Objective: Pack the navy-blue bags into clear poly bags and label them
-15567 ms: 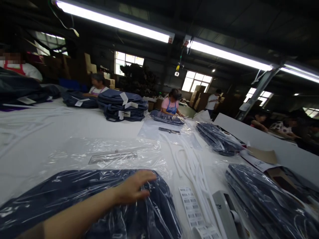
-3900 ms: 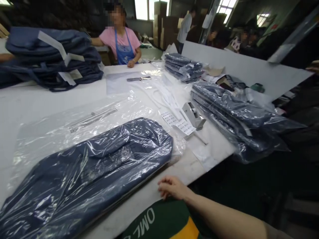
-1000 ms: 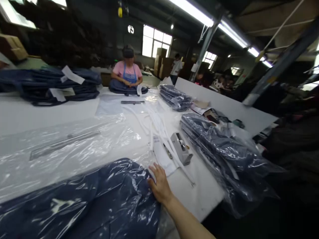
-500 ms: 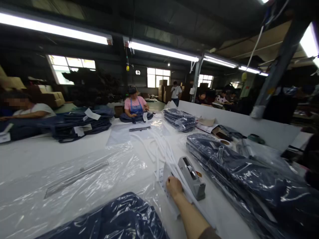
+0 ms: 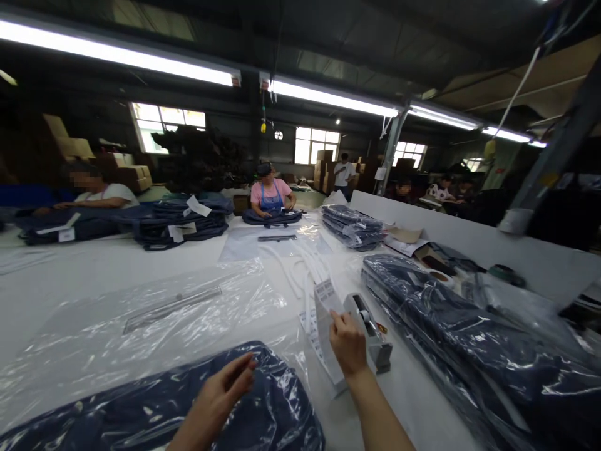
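Printed label sheets (image 5: 323, 358) lie beside a grey tape dispenser (image 5: 369, 332). My right hand (image 5: 347, 341) is closed on the upper label sheet (image 5: 326, 307), whose far end is lifted off the stack. Over a dark blue garment in a clear plastic bag (image 5: 263, 401) hovers my left hand (image 5: 225, 388), its fingers loosely stretched out and a little apart, with nothing visible in them. White strips (image 5: 287, 275) run across the table beyond the labels.
Bagged dark garments (image 5: 451, 332) are piled on the right, with another bagged stack (image 5: 352, 225) farther back. Clear plastic bags (image 5: 154, 313) cover the table's left middle. Across the table, a person in a blue apron (image 5: 272, 200) handles dark cloth.
My left hand has come into view over the bagged garment. My right hand has raised the label sheet's edge. The camera view has turned slightly left.
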Action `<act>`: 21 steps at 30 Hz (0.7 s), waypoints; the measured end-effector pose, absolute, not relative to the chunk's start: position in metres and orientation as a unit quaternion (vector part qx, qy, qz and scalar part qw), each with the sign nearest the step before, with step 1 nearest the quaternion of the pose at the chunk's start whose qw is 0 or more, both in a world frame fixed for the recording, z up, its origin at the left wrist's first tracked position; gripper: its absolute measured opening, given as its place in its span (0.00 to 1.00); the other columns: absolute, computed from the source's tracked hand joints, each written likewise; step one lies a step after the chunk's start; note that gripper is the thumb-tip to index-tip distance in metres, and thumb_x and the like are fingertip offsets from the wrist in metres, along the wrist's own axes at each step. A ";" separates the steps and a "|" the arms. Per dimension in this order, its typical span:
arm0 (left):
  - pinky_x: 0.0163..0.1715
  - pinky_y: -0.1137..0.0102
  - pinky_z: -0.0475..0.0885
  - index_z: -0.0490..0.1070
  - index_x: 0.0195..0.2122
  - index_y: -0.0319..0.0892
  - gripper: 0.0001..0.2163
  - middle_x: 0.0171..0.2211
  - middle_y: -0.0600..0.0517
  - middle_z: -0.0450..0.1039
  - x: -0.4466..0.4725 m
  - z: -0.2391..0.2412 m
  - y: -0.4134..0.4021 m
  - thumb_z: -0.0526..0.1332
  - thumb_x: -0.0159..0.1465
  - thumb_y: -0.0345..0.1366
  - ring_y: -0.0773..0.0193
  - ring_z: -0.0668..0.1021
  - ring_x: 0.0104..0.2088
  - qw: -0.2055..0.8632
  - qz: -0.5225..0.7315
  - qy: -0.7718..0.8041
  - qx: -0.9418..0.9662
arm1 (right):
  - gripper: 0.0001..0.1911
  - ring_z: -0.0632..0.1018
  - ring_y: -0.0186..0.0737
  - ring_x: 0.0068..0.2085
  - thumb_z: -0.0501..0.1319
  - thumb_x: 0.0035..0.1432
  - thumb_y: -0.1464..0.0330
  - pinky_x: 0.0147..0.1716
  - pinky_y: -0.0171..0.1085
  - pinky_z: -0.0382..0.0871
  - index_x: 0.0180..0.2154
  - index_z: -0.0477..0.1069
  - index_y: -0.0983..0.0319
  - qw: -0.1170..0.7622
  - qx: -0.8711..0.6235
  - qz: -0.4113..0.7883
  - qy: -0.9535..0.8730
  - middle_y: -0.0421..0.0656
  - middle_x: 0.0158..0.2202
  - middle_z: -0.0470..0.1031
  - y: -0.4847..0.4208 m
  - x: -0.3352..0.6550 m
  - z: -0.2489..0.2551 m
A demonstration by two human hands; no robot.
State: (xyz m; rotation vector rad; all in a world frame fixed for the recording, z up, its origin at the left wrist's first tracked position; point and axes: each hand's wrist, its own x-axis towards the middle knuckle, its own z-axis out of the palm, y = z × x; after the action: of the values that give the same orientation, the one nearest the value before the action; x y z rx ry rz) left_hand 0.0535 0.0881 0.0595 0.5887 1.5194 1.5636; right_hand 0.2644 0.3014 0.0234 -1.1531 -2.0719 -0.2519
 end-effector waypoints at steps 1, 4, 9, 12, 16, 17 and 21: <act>0.43 0.67 0.76 0.72 0.48 0.36 0.33 0.47 0.40 0.74 0.068 0.060 0.107 0.74 0.45 0.51 0.52 0.78 0.44 0.468 0.629 0.580 0.221 | 0.16 0.73 0.41 0.31 0.54 0.59 0.78 0.32 0.37 0.63 0.45 0.74 0.63 0.385 -0.411 -0.126 -0.816 0.44 0.29 0.72 0.292 0.264 0.022; 0.38 0.72 0.76 0.73 0.45 0.33 0.22 0.47 0.39 0.74 0.111 0.058 0.172 0.73 0.51 0.39 0.56 0.79 0.41 0.557 0.625 0.522 0.164 | 0.13 0.71 0.41 0.30 0.55 0.60 0.78 0.31 0.37 0.62 0.42 0.74 0.63 0.399 -0.360 -0.139 -0.832 0.44 0.27 0.70 0.269 0.265 0.012; 0.29 0.74 0.75 0.70 0.44 0.31 0.09 0.41 0.40 0.75 0.156 0.044 0.248 0.59 0.65 0.30 0.67 0.77 0.28 0.555 0.633 0.523 0.137 | 0.10 0.71 0.40 0.31 0.56 0.60 0.75 0.30 0.37 0.64 0.41 0.73 0.61 0.388 -0.355 -0.124 -0.842 0.42 0.27 0.70 0.246 0.280 -0.002; 0.27 0.72 0.75 0.69 0.45 0.33 0.08 0.40 0.41 0.75 0.163 0.040 0.260 0.56 0.67 0.30 0.67 0.77 0.27 0.546 0.633 0.528 0.145 | 0.13 0.73 0.42 0.40 0.60 0.59 0.70 0.42 0.40 0.68 0.47 0.70 0.59 0.435 -0.351 -0.043 -0.828 0.45 0.38 0.73 0.245 0.300 0.010; 0.25 0.71 0.75 0.73 0.39 0.31 0.07 0.34 0.43 0.76 0.164 0.041 0.254 0.62 0.62 0.30 0.64 0.76 0.26 0.580 0.588 0.532 0.189 | 0.19 0.74 0.45 0.45 0.60 0.59 0.63 0.47 0.47 0.69 0.51 0.65 0.60 0.489 -0.434 0.224 -0.723 0.48 0.44 0.72 0.268 0.330 0.037; 0.24 0.72 0.74 0.73 0.39 0.31 0.08 0.33 0.43 0.76 0.165 0.042 0.252 0.63 0.61 0.30 0.65 0.76 0.25 0.587 0.577 0.532 0.196 | 0.21 0.75 0.42 0.42 0.61 0.57 0.63 0.44 0.44 0.70 0.52 0.65 0.60 0.473 -0.438 0.303 -0.702 0.46 0.41 0.73 0.276 0.335 0.041; 0.23 0.73 0.73 0.74 0.39 0.27 0.09 0.31 0.41 0.76 0.172 0.050 0.245 0.64 0.58 0.27 0.62 0.77 0.25 0.623 0.546 0.519 0.211 | 0.23 0.76 0.35 0.31 0.66 0.49 0.64 0.33 0.36 0.71 0.48 0.68 0.58 0.395 -0.364 0.526 -0.659 0.39 0.34 0.74 0.300 0.338 0.044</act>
State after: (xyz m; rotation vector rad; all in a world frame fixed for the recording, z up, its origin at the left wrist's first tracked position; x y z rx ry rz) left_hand 0.1715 0.2450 0.0498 0.4839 1.1910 1.2538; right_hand 0.3383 0.3004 0.0444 -0.9240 -1.6709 1.3342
